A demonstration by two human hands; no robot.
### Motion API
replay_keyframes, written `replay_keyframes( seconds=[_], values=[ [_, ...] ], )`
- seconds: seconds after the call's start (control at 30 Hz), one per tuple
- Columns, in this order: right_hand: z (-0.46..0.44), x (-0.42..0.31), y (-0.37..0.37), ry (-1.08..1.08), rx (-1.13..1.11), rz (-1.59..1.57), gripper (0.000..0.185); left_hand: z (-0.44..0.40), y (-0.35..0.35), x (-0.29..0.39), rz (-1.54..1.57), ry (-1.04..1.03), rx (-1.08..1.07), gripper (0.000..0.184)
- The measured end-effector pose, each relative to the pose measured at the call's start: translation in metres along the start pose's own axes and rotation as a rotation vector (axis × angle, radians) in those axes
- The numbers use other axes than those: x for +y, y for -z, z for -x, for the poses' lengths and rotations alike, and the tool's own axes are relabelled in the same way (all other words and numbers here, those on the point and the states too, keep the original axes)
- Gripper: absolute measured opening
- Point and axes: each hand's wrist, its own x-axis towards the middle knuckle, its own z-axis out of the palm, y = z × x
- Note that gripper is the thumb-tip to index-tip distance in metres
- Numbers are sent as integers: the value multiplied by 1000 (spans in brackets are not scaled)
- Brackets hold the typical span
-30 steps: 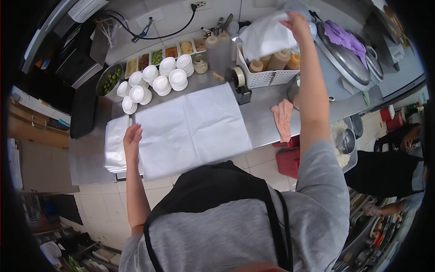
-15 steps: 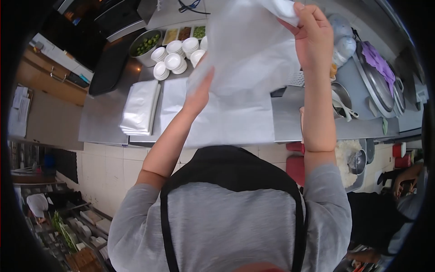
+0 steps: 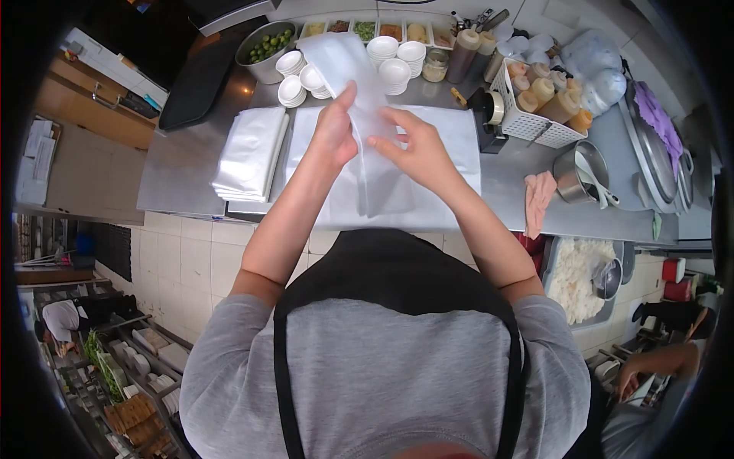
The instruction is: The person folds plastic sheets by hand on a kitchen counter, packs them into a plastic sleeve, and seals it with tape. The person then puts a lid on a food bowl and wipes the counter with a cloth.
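Observation:
A translucent plastic sheet (image 3: 344, 65), narrowed into a folded strip, hangs upright above the counter. My left hand (image 3: 336, 130) is closed on its left edge, thumb on top. My right hand (image 3: 413, 145) touches the strip's right side with fingers apart and curved. Beneath both hands, a wide white sheet (image 3: 451, 180) lies flat on the steel counter. Left of it rests a stack of folded plastic sheets (image 3: 252, 153). Piles of small white cups (image 3: 394, 75) stand behind the strip, which partly hides them.
Behind are a pot of green limes (image 3: 267, 47), topping containers (image 3: 365, 30) and a white basket (image 3: 535, 128) of sauce bottles. To the right are a tape dispenser (image 3: 487, 118), a pink cloth (image 3: 539, 200) and a metal pot (image 3: 569, 180). Other people (image 3: 657, 367) stand at both lower sides.
My right hand has come from the upper right down to the middle, near my left hand. The sheet, spread wide half a second ago, is now a narrow strip.

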Motion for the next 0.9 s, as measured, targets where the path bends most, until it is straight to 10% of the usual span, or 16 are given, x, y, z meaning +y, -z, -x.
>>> replay_keyframes(
  seconds=[0.37, 0.67, 0.83, 0.9],
  values=[
    [-8, -16, -23, -119, -83, 99, 47, 1, 8, -16, -120, 55, 138, 42],
    [-26, 23, -31, 17, 165, 288, 32, 1, 24, -27, -341, -148, -141, 41],
    [-36, 43, -8, 52, 194, 152, 29, 10, 35, -20, -143, -99, 123, 34],
    [-36, 31, 20, -262, 154, 77, 28, 14, 53, -3, -139, -98, 134, 37]
  ],
)
